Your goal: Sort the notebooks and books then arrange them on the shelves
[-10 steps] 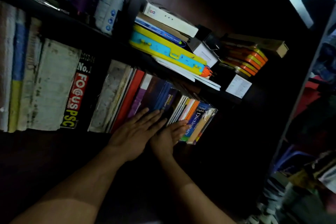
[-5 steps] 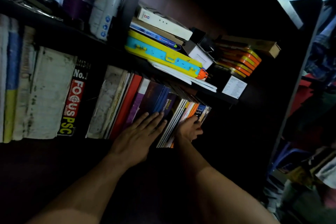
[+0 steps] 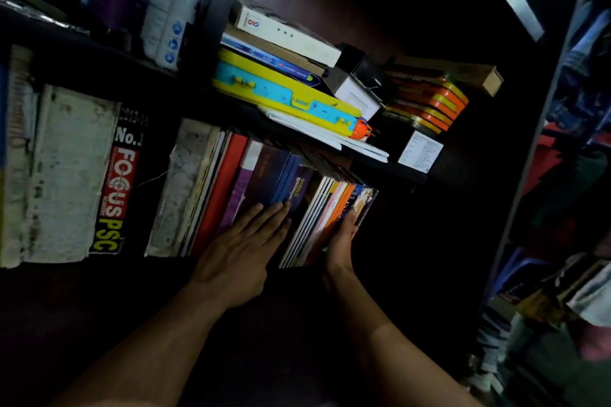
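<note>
Row of books stands leaning on the lower shelf, mid-frame: red, purple, navy spines, then thin orange and white ones. Left hand lies flat on the navy spines; right hand presses the end book's cover. Black spine at left reads "2013-14 No.1 FOCUS PSC".
</note>
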Tool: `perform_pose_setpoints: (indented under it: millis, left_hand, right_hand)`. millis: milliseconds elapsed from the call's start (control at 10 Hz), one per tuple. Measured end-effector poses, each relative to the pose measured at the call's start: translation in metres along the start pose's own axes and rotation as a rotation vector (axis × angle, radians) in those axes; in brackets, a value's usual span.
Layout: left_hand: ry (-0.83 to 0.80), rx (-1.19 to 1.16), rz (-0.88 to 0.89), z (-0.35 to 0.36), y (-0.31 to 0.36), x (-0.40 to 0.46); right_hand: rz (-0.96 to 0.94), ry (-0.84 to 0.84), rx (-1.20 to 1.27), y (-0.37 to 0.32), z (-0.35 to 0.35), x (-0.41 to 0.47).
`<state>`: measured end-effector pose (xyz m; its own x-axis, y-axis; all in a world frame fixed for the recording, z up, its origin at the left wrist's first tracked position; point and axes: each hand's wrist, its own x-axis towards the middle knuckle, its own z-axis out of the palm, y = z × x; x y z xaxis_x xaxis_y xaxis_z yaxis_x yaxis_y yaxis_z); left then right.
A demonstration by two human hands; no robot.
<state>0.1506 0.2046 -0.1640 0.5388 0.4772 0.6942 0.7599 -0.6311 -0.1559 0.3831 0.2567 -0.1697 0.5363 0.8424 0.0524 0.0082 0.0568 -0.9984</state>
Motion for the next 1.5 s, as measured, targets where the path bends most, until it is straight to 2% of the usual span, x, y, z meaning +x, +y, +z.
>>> perform_pose_setpoints:
  millis: [100, 200, 400, 500, 600, 700, 800, 900, 1000, 1200, 1300, 1400, 1500]
  left_hand:
    - [0.013, -0.007, 0.016, -0.001, 0.0, 0.002]
    - [0.033, -0.014, 0.019, -0.001, 0.0, 0.003]
    - [0.009, -0.023, 0.008, -0.001, 0.001, 0.002]
    - [0.006, -0.011, 0.008, -0.001, -0.001, 0.001]
    - [0.008, -0.009, 0.024, -0.002, -0.001, 0.002]
    - [-0.004, -0.011, 0.032, 0.001, -0.003, 0.003]
    - [-0.047, 0.034, 0.029, 0.002, 0.002, 0.0]
    - [-0.12, 0.041, 0.008, 0.001, 0.003, -0.001]
    - [-0.089, 0.019, 0.023, 0.001, 0.001, -0.001]
    - [-0.114, 0.084, 0.013, -0.003, 0.003, -0.001]
    - [-0.216, 0.098, -0.013, -0.015, 0.01, -0.005]
    - [-0.321, 0.026, -0.115, -0.049, 0.024, -0.023]
    - [-0.356, -0.268, -0.372, -0.108, 0.042, -0.04]
  right_hand:
    - [-0.183, 0.035, -0.018, -0.021, 0.011, -0.051]
    - [-0.269, -0.072, -0.015, -0.015, 0.022, -0.06]
    - [-0.296, -0.037, -0.054, -0.019, 0.022, -0.062]
    - [-0.301, 0.254, -0.12, -0.027, 0.013, -0.066]
    - [-0.257, 0.372, -0.165, -0.035, 0.008, -0.056]
    - [-0.228, 0.369, -0.268, -0.035, 0.014, -0.051]
    - [-0.242, 0.347, -0.297, -0.034, 0.012, -0.055]
    - [-0.401, 0.219, -0.339, -0.028, 0.016, -0.071]
    - [-0.464, 0.017, -0.247, -0.026, 0.028, -0.084]
    - [-0.442, 0.058, -0.285, -0.03, 0.036, -0.083]
    - [-0.305, 0.018, -0.506, -0.036, 0.017, -0.093]
    - [-0.264, -0.087, -0.564, -0.052, 0.003, -0.126]
    - [-0.224, -0.277, -0.516, -0.076, -0.01, -0.179]
